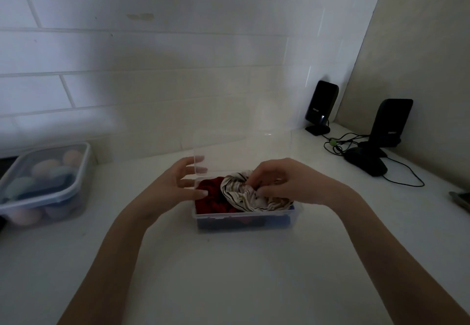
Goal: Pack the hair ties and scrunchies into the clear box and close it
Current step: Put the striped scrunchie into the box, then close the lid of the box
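Clear plastic forms the box (244, 219), which sits on the white counter (229, 274) with its hinged lid (241, 152) standing upright at the back edge. Inside the box, a dark red scrunchie (213, 197) fills the left part and a white striped scrunchie (239, 192) lies heaped over the right part, rising above the rim. Darker fabric shows through the box's front wall, too dim to tell apart. The right hand (279, 182) is over the box's right side, its fingers curled down and pinching the striped scrunchie. The left hand (178, 182) is at the box's left wall, fingers spread and relaxed, the fingertips (203, 193) touching the edge of the lid and the box rim; they grasp nothing. Well to the left of the box, a lidded plastic container (43, 185) holds pastel egg-shaped sponges. Behind and to the right of the box, two black speakers (321, 106) stand by the wall with tangled cables (340, 143) between them.
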A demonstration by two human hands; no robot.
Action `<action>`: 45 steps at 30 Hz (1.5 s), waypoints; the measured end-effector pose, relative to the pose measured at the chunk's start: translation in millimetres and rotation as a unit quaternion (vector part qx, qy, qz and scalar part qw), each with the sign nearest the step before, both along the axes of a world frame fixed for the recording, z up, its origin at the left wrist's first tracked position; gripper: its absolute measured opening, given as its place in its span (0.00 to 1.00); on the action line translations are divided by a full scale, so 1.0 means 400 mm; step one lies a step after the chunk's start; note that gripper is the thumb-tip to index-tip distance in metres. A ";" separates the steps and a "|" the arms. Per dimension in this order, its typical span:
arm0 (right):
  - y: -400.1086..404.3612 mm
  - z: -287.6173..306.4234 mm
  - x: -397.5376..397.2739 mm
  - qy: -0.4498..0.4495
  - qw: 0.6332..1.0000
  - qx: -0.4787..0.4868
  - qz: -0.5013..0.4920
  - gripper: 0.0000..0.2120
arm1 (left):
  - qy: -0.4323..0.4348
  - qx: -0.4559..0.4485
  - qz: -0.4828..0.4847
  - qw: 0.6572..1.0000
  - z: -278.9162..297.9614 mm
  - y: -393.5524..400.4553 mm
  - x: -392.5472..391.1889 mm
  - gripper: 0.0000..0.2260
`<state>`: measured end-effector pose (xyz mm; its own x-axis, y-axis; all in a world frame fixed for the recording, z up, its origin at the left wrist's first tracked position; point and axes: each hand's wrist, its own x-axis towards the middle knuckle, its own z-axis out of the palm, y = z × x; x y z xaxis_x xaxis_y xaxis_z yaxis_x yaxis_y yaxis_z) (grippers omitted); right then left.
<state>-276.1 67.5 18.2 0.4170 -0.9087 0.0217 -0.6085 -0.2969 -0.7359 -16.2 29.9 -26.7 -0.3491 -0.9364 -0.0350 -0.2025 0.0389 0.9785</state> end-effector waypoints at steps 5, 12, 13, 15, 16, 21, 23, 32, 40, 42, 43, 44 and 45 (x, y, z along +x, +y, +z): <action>0.001 0.010 -0.007 -0.020 0.997 -0.069 -0.034 0.06 | -0.013 0.019 0.036 0.999 -0.014 -0.015 -0.057 0.24; 0.015 0.001 0.005 -0.006 0.991 -0.125 -0.054 0.14 | -0.022 -0.010 0.063 0.998 -0.020 -0.017 -0.063 0.18; 0.020 -0.004 0.021 0.026 0.994 -0.099 -0.029 0.17 | -0.017 -0.005 0.054 0.998 -0.017 -0.014 -0.057 0.17; 0.018 -0.023 0.048 0.088 0.993 -0.080 0.016 0.19 | 0.007 0.018 0.043 0.999 -0.013 -0.009 -0.044 0.16; 0.012 -0.032 0.057 0.116 0.990 -0.081 0.028 0.18 | 0.018 0.027 0.044 0.998 -0.012 -0.007 -0.036 0.15; -0.023 -0.052 0.067 0.148 0.989 -0.009 0.010 0.13 | 0.045 0.053 0.028 0.997 -0.021 -0.002 -0.008 0.14; -0.029 -0.049 0.065 0.155 0.988 -0.001 0.019 0.13 | 0.061 0.060 0.020 0.996 -0.018 -0.003 -0.007 0.15; 0.000 -0.028 -0.007 -0.111 0.899 -0.333 -0.261 0.13 | 0.048 0.007 0.075 0.996 -0.039 -0.008 -0.053 0.19; -0.034 -0.063 -0.009 -0.208 0.932 -0.157 -0.253 0.26 | 0.076 -0.050 0.063 0.994 -0.037 0.001 -0.056 0.22; -0.028 -0.067 -0.007 -0.223 0.925 -0.173 -0.253 0.16 | 0.104 -0.090 0.066 0.988 -0.023 0.005 -0.057 0.21; -0.024 -0.067 -0.008 -0.243 0.919 -0.180 -0.252 0.12 | 0.131 -0.097 0.066 0.984 -0.014 0.008 -0.058 0.20; -0.019 -0.066 -0.010 -0.272 0.910 -0.184 -0.253 0.11 | 0.161 -0.096 0.065 0.980 -0.007 0.010 -0.057 0.19; -0.013 -0.064 -0.014 -0.290 0.904 -0.183 -0.256 0.14 | 0.193 -0.095 0.059 0.975 0.000 0.014 -0.054 0.18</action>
